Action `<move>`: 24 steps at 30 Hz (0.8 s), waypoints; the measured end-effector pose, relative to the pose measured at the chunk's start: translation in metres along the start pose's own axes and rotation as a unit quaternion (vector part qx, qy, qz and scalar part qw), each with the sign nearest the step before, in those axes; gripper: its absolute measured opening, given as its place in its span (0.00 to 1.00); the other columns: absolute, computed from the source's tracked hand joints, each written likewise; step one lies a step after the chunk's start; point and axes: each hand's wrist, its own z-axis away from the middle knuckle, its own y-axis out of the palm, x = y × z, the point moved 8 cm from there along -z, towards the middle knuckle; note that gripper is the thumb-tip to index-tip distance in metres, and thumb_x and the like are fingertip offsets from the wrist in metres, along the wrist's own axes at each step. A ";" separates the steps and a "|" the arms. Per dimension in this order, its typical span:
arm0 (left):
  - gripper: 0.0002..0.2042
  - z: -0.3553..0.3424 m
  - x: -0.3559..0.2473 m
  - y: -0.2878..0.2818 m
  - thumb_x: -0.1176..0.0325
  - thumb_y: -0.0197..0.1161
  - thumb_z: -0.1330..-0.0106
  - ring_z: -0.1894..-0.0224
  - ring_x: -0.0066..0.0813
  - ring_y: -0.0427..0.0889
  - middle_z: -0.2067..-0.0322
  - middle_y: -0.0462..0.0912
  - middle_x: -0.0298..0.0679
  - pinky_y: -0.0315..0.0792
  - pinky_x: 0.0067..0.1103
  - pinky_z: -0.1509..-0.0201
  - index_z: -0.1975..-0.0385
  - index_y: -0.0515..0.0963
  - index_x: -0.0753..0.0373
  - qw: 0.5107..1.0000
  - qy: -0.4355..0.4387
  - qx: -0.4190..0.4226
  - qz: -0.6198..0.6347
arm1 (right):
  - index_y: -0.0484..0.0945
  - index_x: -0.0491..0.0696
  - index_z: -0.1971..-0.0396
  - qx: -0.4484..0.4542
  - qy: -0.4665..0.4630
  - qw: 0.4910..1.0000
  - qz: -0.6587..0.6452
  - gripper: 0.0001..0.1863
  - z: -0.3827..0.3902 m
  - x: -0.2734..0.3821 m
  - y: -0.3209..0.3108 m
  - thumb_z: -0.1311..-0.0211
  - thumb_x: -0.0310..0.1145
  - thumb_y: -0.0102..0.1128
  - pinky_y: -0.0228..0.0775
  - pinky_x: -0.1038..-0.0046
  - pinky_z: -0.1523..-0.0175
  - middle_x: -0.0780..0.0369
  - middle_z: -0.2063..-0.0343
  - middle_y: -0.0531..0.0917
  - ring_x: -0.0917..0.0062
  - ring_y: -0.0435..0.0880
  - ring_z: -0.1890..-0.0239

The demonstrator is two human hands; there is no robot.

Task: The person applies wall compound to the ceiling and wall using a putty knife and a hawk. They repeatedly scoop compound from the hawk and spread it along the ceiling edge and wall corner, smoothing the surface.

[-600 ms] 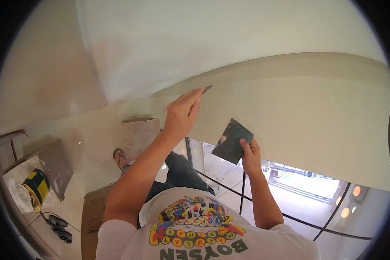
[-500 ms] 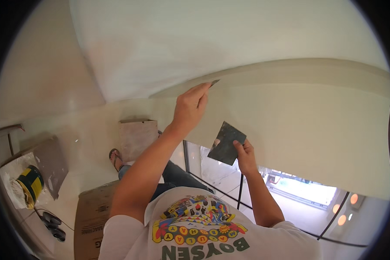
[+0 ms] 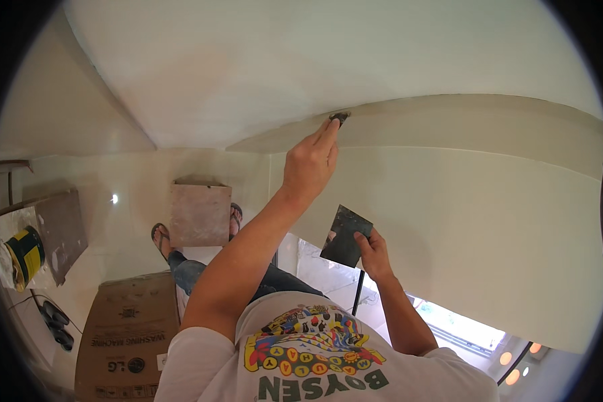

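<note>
My left hand [image 3: 308,161] is raised with its fingers closed on a small scraper [image 3: 339,119], whose blade is at the seam where the white upper surface [image 3: 395,47] meets a cream band [image 3: 476,120]. Most of the scraper is hidden by my fingers. Lower and to the right, my right hand [image 3: 375,254] grips a dark square plate [image 3: 345,231] by its edge, thumb on its face. Light flecks mark the plate, which is held apart from the cream wall panel [image 3: 469,228] behind it.
A wooden box [image 3: 199,211] stands between my sandalled feet. A large cardboard box [image 3: 127,335] lies at lower left. Further left, a yellow-and-dark can [image 3: 25,258] rests on a grey board [image 3: 63,234], with dark slippers [image 3: 55,325] nearby. Dark bars and a bright opening show below the panel.
My left hand has moved up and to the right with the scraper. My right hand and plate sit somewhat lower in view. The view has shifted, showing more of the cardboard box.
</note>
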 end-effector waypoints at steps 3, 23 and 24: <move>0.19 0.008 -0.005 0.005 0.79 0.66 0.35 0.61 0.45 0.91 0.50 0.89 0.52 0.86 0.32 0.58 0.43 0.83 0.68 0.999 0.023 0.002 -0.040 | 0.80 0.41 0.42 -0.001 -0.014 1.000 0.017 0.16 -0.005 -0.004 -0.005 0.20 0.33 0.56 0.75 0.74 0.43 0.63 0.53 0.88 0.81 0.83 0.52; 0.22 0.035 -0.002 0.002 0.82 0.66 0.38 0.59 0.47 0.92 0.50 0.88 0.56 0.86 0.30 0.59 0.41 0.82 0.68 0.997 0.029 -0.061 -0.031 | 0.81 0.41 0.44 -0.019 0.029 0.999 -0.027 0.15 -0.010 -0.039 -0.010 0.20 0.33 0.57 0.74 0.75 0.48 0.65 0.57 0.87 0.83 0.82 0.56; 0.22 0.035 0.001 0.000 0.83 0.66 0.37 0.58 0.47 0.92 0.49 0.88 0.56 0.87 0.30 0.58 0.41 0.82 0.68 0.997 0.016 -0.066 -0.031 | 0.81 0.41 0.44 -0.029 0.045 0.998 -0.022 0.15 -0.010 -0.042 -0.011 0.20 0.33 0.57 0.74 0.75 0.48 0.65 0.57 0.88 0.83 0.82 0.56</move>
